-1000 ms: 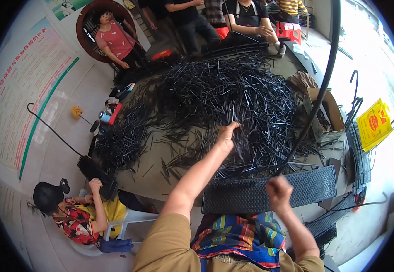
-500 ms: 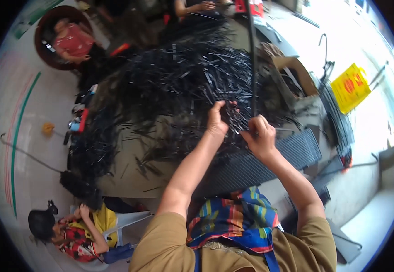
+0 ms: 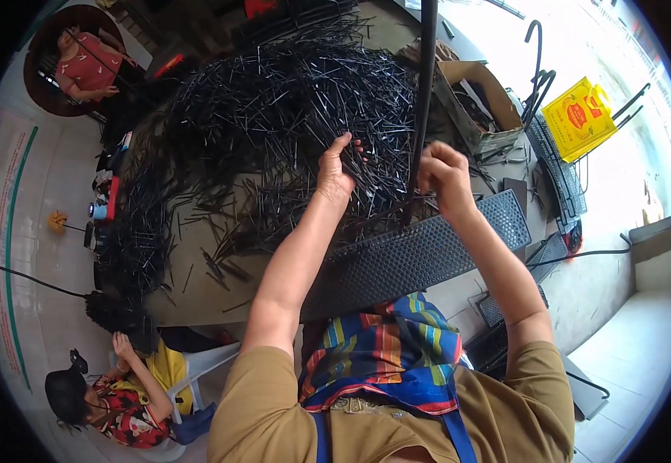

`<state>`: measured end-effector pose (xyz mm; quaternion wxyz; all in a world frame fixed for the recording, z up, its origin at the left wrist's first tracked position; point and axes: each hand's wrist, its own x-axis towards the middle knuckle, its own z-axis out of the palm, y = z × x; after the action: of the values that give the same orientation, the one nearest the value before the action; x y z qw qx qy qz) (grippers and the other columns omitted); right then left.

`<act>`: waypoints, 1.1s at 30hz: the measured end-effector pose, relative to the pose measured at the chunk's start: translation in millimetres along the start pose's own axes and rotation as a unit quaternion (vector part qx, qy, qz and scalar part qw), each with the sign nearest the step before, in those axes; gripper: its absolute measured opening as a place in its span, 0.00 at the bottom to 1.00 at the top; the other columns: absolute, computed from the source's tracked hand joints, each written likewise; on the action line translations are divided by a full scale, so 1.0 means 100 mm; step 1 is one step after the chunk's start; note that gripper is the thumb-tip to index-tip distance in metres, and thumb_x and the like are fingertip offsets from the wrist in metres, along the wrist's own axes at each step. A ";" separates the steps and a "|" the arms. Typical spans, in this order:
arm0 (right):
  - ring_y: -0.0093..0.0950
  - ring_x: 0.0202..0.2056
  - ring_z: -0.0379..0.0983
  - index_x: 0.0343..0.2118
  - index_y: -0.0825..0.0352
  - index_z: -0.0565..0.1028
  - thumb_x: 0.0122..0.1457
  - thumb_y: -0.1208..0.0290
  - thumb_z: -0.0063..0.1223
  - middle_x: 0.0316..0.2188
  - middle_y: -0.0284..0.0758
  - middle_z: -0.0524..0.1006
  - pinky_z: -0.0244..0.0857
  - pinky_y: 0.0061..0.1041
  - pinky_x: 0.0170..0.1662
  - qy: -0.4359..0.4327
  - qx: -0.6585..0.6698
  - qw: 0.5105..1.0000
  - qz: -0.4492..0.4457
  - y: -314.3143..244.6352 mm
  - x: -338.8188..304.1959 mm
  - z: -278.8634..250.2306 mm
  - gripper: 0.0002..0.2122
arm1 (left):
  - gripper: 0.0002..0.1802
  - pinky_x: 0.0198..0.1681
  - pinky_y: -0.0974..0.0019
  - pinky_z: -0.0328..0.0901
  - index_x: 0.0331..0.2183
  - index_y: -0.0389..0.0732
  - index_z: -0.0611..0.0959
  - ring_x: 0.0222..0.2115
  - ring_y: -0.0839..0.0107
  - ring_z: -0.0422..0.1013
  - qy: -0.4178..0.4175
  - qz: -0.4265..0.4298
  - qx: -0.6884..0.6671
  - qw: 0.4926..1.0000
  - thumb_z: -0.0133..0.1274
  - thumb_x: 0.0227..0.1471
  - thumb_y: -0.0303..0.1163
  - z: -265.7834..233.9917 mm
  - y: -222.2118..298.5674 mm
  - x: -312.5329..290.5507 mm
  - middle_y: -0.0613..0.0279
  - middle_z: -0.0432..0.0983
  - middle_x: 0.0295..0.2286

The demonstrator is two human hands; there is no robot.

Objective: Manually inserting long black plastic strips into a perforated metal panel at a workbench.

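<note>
"Hands have parted since half a second ago, when they nearly met: the right hand [image 3: 445,176] is now off to the right, just beside the dark pole [image 3: 423,92]."

"And the left hand [image 3: 336,171]?"

"At the near side of the big heap [image 3: 289,96] on the bench [image 3: 196,305], its grip closed round some black strips [image 3: 363,171] — thumb on one side, fingertips showing on the other. How many it has, I can't tell; they blend into the heap behind."

"Is the right hand holding anything?"

"Can't say. Its fingers are curled, but they're blurred and turned away."

"So what could go wrong?"

"Strips slipping, I'd think. They lie at odd angles, so a slack left grip could let the thin ones slide back into the heap. Squeeze too hard and they may fan out."

"What about the pole?"

"It stands between the hands in this view — a quick sweep inward might knock knuckles on it. Loose ends could also snag on the patterned panel [image 3: 428,251] in front of the striped apron [image 3: 385,339]."
</note>
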<state>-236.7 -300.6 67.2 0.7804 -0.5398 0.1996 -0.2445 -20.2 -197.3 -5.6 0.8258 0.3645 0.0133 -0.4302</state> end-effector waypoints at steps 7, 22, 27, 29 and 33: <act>0.41 0.52 0.68 0.55 0.69 0.67 0.45 0.58 0.64 0.52 0.44 0.69 0.62 0.36 0.51 -0.037 -0.645 0.699 -0.305 -0.02 0.60 0.69 0.34 | 0.09 0.39 0.64 0.69 0.32 0.43 0.81 0.35 0.69 0.74 -0.054 0.023 0.008 0.998 0.60 0.50 0.36 0.05 0.00 -0.04 0.62 0.78 0.32; 0.25 0.30 0.73 0.39 0.64 0.77 0.61 0.48 0.50 0.32 0.32 0.78 0.65 0.27 0.34 0.086 -0.076 0.981 0.156 0.15 0.99 0.36 0.20 | 0.05 0.35 0.60 0.72 0.28 0.31 0.78 0.28 0.62 0.75 0.066 0.127 -0.058 0.988 0.56 0.46 0.23 0.55 0.31 0.13 0.53 0.77 0.27; 0.30 0.35 0.75 0.37 0.67 0.74 0.60 0.47 0.51 0.33 0.37 0.78 0.69 0.32 0.41 0.070 0.218 0.959 0.166 0.45 1.23 0.61 0.22 | 0.11 0.30 0.62 0.72 0.32 0.33 0.77 0.26 0.64 0.76 0.063 0.273 -0.021 0.960 0.60 0.45 0.23 1.14 0.20 -0.16 0.56 0.77 0.27; 0.26 0.19 0.70 0.33 0.68 0.77 0.61 0.52 0.49 0.22 0.34 0.76 0.66 0.29 0.25 0.161 0.182 0.962 0.120 0.64 1.45 0.61 0.20 | 0.14 0.31 0.62 0.72 0.35 0.33 0.76 0.25 0.64 0.76 0.067 0.260 -0.082 0.960 0.61 0.46 0.26 1.17 0.17 -0.19 0.57 0.77 0.28; 0.28 0.19 0.71 0.25 0.68 0.77 0.59 0.56 0.54 0.21 0.37 0.76 0.67 0.30 0.22 0.181 0.169 0.965 0.092 0.87 1.47 0.63 0.17 | 0.15 0.27 0.62 0.71 0.34 0.35 0.75 0.21 0.65 0.74 0.140 0.222 -0.063 0.963 0.62 0.47 0.29 1.15 0.18 -0.14 0.57 0.76 0.24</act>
<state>-68.4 -315.7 -0.8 0.8304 -0.3261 0.3415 -0.2957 -49.1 -251.6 94.0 0.9117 0.3622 0.0742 -0.1792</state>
